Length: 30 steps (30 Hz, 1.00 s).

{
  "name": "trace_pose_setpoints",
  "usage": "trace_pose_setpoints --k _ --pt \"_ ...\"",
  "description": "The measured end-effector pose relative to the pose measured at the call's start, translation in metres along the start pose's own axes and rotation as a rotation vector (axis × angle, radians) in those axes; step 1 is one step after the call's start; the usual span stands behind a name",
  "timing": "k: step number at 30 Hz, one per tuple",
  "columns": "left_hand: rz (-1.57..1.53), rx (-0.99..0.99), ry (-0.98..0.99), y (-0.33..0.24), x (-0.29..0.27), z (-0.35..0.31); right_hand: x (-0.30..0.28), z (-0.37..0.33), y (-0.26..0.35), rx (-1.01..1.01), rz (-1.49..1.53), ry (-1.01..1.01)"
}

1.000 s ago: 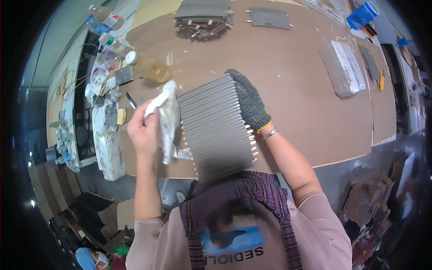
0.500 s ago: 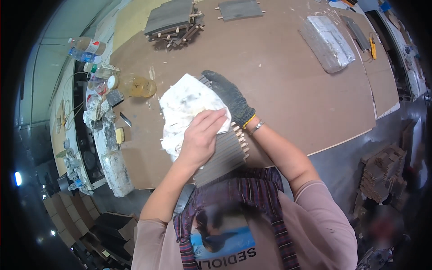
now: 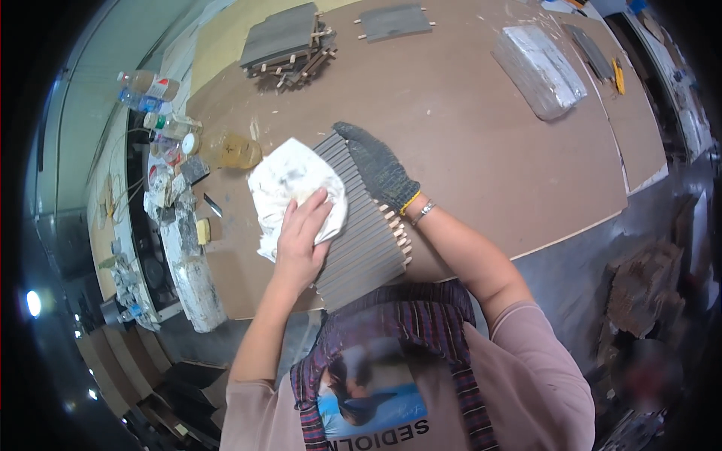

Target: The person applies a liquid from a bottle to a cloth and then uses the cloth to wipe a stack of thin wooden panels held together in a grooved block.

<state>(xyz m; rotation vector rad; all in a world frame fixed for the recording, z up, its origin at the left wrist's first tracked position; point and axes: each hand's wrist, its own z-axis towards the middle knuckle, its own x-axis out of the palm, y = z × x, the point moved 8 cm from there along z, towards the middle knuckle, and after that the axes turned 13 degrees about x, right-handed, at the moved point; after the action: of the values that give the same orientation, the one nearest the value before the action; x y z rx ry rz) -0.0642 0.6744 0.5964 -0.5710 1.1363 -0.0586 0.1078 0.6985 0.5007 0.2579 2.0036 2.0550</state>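
A row of grey wooden slats [image 3: 366, 252] lies side by side at the near edge of the table, with pale tenons [image 3: 397, 230] sticking out along its right side. My bare left hand [image 3: 302, 237] presses a crumpled, dark-smudged white cloth [image 3: 292, 174] over the left part of the slats; the cloth covers their left ends there. My right hand [image 3: 374, 167], in a dark knitted glove with a yellow cuff, rests against the upper right side of the row. Its fingers are stretched out and point away from me.
Far left stands a stack of grey panels [image 3: 280, 37], with one panel [image 3: 395, 22] beside it. Bottles, including a jar of yellowish liquid [image 3: 235, 152], line the left side near a blade [image 3: 213, 204] and yellow block [image 3: 203, 231]. A wrapped bundle [image 3: 540, 71] and yellow cutter [image 3: 618, 77] lie far right.
My left hand and the white cloth have slid left and slightly toward me, uncovering more of the slats. The gloved right hand stays nearly where it was.
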Motion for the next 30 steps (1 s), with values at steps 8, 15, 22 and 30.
trace_pose_setpoints --k 8,15,22,30 --pt "0.247 0.107 0.132 -0.010 0.002 0.029 0.002 0.002 -0.013 -0.003 0.124 0.026" --pt "0.281 0.135 0.059 -0.022 0.016 0.051 0.010 0.005 -0.019 0.054 0.359 0.134" --pt "0.250 0.063 0.064 -0.010 0.000 0.032 0.006 0.002 -0.012 0.010 0.163 0.070" --pt "0.241 0.073 0.097 -0.010 0.003 0.039 0.006 0.000 -0.002 -0.075 -0.070 0.049"
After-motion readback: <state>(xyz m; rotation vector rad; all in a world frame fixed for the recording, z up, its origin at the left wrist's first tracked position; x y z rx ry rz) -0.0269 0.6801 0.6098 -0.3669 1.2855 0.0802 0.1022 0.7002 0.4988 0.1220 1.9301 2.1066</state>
